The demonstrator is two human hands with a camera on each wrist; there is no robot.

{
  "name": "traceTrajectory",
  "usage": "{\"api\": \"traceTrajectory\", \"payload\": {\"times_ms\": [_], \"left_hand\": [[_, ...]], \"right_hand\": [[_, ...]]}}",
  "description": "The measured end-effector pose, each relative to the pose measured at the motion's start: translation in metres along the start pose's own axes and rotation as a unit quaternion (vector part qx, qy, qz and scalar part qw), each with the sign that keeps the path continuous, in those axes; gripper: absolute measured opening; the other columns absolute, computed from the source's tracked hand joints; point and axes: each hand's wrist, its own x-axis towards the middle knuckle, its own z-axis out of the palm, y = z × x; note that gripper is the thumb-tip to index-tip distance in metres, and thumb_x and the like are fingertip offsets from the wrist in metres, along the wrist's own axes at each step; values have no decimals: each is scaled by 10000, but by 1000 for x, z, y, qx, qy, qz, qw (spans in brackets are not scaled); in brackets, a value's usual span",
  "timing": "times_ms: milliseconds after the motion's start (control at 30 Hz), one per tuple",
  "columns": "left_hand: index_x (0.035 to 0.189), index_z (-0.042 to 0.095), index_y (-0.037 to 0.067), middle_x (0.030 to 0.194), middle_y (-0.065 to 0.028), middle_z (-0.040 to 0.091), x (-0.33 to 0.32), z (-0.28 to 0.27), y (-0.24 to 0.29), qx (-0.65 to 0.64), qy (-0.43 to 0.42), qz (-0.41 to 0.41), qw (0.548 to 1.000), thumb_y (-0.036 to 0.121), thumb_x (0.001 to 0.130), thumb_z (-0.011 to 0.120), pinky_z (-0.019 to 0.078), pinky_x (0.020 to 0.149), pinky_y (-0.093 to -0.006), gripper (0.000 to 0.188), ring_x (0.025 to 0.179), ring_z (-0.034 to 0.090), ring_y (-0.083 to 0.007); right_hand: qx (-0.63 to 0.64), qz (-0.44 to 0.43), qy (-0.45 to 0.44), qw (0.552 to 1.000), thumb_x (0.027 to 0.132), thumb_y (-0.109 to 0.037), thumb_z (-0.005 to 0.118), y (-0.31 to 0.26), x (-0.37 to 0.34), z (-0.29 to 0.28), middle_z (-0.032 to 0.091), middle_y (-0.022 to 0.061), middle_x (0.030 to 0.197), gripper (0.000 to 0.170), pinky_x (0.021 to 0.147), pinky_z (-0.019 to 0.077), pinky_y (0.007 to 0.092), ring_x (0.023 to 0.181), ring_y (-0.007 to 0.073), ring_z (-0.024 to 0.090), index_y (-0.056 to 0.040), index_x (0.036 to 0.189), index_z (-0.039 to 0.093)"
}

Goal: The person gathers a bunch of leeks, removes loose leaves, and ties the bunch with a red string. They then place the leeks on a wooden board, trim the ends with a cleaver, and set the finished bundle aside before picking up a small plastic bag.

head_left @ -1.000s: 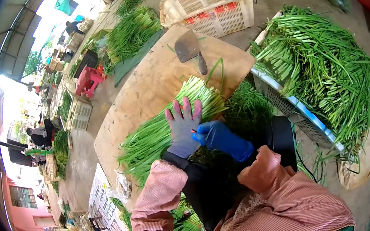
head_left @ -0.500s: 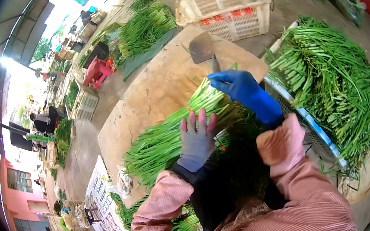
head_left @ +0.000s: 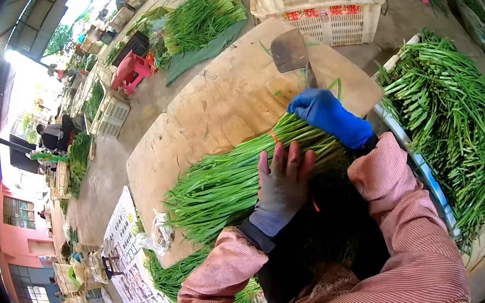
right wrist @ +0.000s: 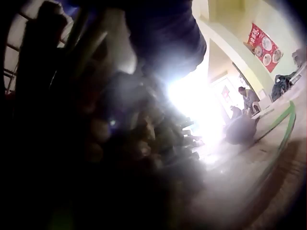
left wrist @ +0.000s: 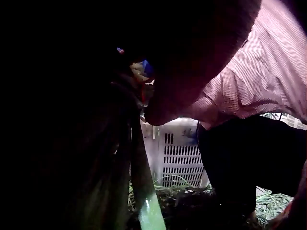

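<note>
A long bunch of garlic chives (head_left: 215,176) lies across a wooden board, with an orange tie (head_left: 274,136) around it near the stem end. My left hand (head_left: 284,186), in a grey glove with pink fingertips, rests on the bunch with its fingers spread straight. At the stem end my right hand (head_left: 333,116), in a blue glove, curls over the stems and holds them. A red-orange strip (head_left: 316,205) shows below the left hand. In the left wrist view a pale green leaf (left wrist: 152,213) stands out of the dark. Stem ends (right wrist: 144,139) look blurred in the right wrist view.
A broad-bladed cleaver (head_left: 289,51) lies on the board (head_left: 189,118) beyond the right hand. To the right is a crate heaped with loose chives (head_left: 455,142). Behind the board stands a white plastic basket (head_left: 318,6). Clear plastic (head_left: 158,233) lies at the board's left edge.
My right hand has moved from beside the left hand to the stem end and closed over it. The orange tie has come into sight. The view has swung, shifting the surroundings rightward.
</note>
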Motion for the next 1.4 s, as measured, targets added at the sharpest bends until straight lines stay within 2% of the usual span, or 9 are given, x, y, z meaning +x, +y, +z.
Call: {"api": "traceTrajectory", "payload": {"times_ms": [200, 633, 700, 733, 1033, 1133, 1167, 1333, 1400], "left_hand": [[1316, 420, 179, 1359, -156, 347, 2, -4, -1, -28, -14, -5, 999, 390, 608, 700, 256, 987, -576, 790, 1242, 300, -388], [1356, 374, 79, 1377, -227, 254, 10, -35, -13, -96, -39, 6, 995, 397, 594, 735, 213, 1027, -558, 901, 1253, 276, -391], [1385, 306, 45, 1391, -244, 238, 13, -36, -17, -88, -58, 6, 994, 440, 592, 734, 188, 1034, -573, 984, 1249, 276, -415], [1385, 306, 45, 1391, -244, 238, 15, -35, -19, -87, -59, 9, 994, 440, 592, 734, 188, 1034, -573, 984, 1249, 276, -415], [1401, 236, 19, 1356, -270, 277, 23, -31, -37, -102, -85, -24, 991, 485, 543, 755, 210, 1020, -555, 1106, 1242, 279, -426], [1400, 220, 12, 1346, -284, 286, 25, -21, -40, -96, -81, -31, 992, 509, 534, 752, 206, 1022, -548, 1131, 1249, 278, -424], [1399, 221, 9, 1343, -286, 291, 26, -19, -39, -106, -89, -40, 989, 518, 538, 749, 204, 1026, -546, 1131, 1248, 282, -426], [1396, 217, -9, 1323, -282, 327, 27, -19, -42, -90, -109, -51, 989, 548, 553, 738, 208, 1036, -532, 1136, 1244, 304, -423], [1394, 219, -15, 1324, -281, 328, 25, -20, -43, -93, -105, -45, 989, 555, 554, 737, 208, 1036, -531, 1140, 1246, 304, -418]], "right_hand": [[130, 162, -15, 978, 849, -28, 576, -22, -6, -23, 664, 78, 878, 163, 652, 501, 257, 700, 159, 620, 2, 988, 655], [349, -23, 24, 937, 947, -176, 453, 53, 1, -30, 640, 97, 1006, 293, 801, 489, 298, 900, 196, 620, 0, 1143, 581], [-106, -56, -97, 988, 942, -253, 462, -9, -8, -29, 649, 147, 991, 296, 777, 488, 345, 889, 272, 630, -60, 1106, 615], [-126, 57, -134, 981, 921, -315, 486, -7, -4, -16, 640, 171, 945, 301, 754, 482, 371, 873, 318, 621, -94, 1055, 640], [-50, -77, 150, 984, 904, -282, 540, 36, -31, -62, 644, 168, 900, 268, 700, 483, 349, 839, 325, 622, -50, 984, 645], [-112, -122, 92, 982, 916, -192, 509, 27, -44, -41, 634, 190, 978, 242, 719, 495, 375, 850, 327, 632, -53, 1081, 621], [-58, 15, -2, 998, 914, -230, 514, 10, -52, -30, 631, 192, 997, 273, 732, 496, 388, 861, 328, 627, -57, 1101, 610], [-120, -57, 54, 990, 931, -387, 420, 15, -39, -39, 650, 160, 903, 389, 684, 478, 401, 843, 329, 624, -63, 898, 632], [-125, 251, -119, 952, 926, -434, 385, 10, -41, -65, 648, 157, 765, 479, 618, 468, 409, 738, 349, 621, -68, 727, 621]]}}
